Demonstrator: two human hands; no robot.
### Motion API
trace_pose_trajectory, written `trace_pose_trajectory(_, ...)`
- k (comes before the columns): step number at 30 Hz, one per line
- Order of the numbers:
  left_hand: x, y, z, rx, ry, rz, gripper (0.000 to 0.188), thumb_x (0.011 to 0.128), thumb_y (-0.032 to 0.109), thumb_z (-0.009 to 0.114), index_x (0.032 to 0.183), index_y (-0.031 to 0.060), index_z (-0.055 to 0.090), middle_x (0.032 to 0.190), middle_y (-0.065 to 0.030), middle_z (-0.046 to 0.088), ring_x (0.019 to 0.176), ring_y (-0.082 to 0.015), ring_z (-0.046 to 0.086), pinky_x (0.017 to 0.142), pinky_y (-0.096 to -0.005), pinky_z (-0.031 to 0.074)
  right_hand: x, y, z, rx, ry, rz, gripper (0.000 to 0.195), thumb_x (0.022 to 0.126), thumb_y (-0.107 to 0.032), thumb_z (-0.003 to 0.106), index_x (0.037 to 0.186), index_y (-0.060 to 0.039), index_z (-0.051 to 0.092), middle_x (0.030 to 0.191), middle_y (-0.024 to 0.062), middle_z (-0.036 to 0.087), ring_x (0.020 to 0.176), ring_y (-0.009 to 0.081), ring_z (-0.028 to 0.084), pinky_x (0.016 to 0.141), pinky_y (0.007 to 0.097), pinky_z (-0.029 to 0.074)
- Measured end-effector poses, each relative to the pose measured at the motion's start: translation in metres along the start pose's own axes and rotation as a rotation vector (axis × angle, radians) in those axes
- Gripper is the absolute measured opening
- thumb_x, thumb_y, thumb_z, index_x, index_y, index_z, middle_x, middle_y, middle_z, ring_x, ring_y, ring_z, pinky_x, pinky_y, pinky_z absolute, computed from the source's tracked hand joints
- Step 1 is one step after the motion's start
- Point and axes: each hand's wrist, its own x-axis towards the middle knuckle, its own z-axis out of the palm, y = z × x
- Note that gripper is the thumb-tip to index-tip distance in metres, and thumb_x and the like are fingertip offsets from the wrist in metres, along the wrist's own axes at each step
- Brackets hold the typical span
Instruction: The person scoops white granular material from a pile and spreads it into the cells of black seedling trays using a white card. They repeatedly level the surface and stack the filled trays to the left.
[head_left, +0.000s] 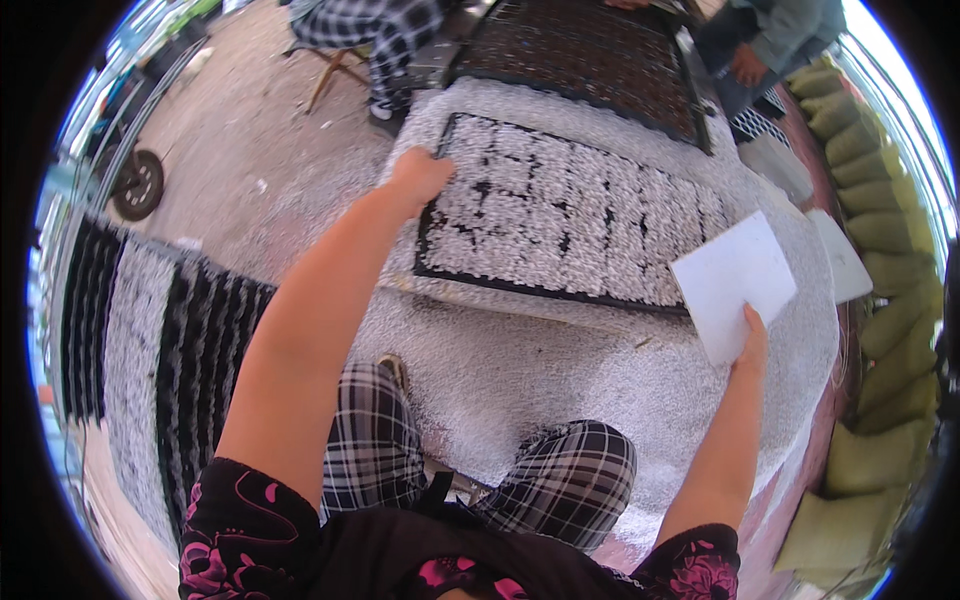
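Note:
A black plastic cell tray (555, 289) lies in front of me, its top largely covered with small white granules; dark gaps show between some cells. With my left hand (421, 176) I grip the tray's upper left edge, the thumb over the rim. My right hand (752, 341) holds a flat white square board (731, 277) by its lower right part. The board overlaps the tray's right end and hides that corner. Loose white granules (540, 367) surround the tray and spread toward my knees.
Beyond the tray lies a dark cell tray (577, 60). Stacked trays (202, 337) stand at left, near a wheel (139, 185). Filled sacks (892, 255) line the right side. Co-workers sit at upper left (367, 30) and upper right (795, 37). A pale board (840, 255) lies at right.

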Motion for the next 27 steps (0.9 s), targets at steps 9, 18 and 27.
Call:
trace_pose_trajectory(9, -0.129, 0.042, -0.187, 0.015, 0.311, 0.273, 0.033, 0.071, 0.023, 0.061, 0.09, -0.004, 0.056, 0.079, -0.0159, 0.058, 0.074, -0.0241, 0.055, 0.067, -0.0348, 0.043, -0.081, -0.123, 0.072, -0.191, -0.277, -0.106, 0.051, 0.076, -0.026, 0.061, 0.113, 0.0068, 0.05, 0.108, 0.0152, 0.056, 0.095, 0.0253, 0.056, 0.083, 0.0335, 0.045)
trace_pose_trajectory(18, -0.342, -0.125, -0.455, -0.112, 0.95, 0.113, 0.03, 0.078, 0.023, 0.058, 0.092, -0.0042, 0.056, 0.079, -0.0059, 0.056, 0.072, -0.0119, 0.05, 0.064, -0.0269, 0.041, -0.245, -0.114, 0.404, -0.148, -0.874, -0.16, 0.046, 0.074, -0.02, 0.062, 0.111, 0.0066, 0.052, 0.1, 0.0135, 0.06, 0.086, 0.0212, 0.06, 0.078, 0.029, 0.047)
trace_pose_trajectory(27, -0.499, -0.272, -0.501, -0.36, 1.134, -0.33, 0.02, 0.083, 0.019, 0.053, 0.09, -0.0001, 0.054, 0.074, -0.0022, 0.054, 0.063, -0.0094, 0.05, 0.058, -0.0252, 0.042, -0.372, -0.009, 0.585, -0.051, -1.316, 0.138, 0.045, 0.071, -0.01, 0.064, 0.109, 0.0094, 0.05, 0.097, 0.0177, 0.058, 0.087, 0.0262, 0.058, 0.08, 0.0331, 0.047)
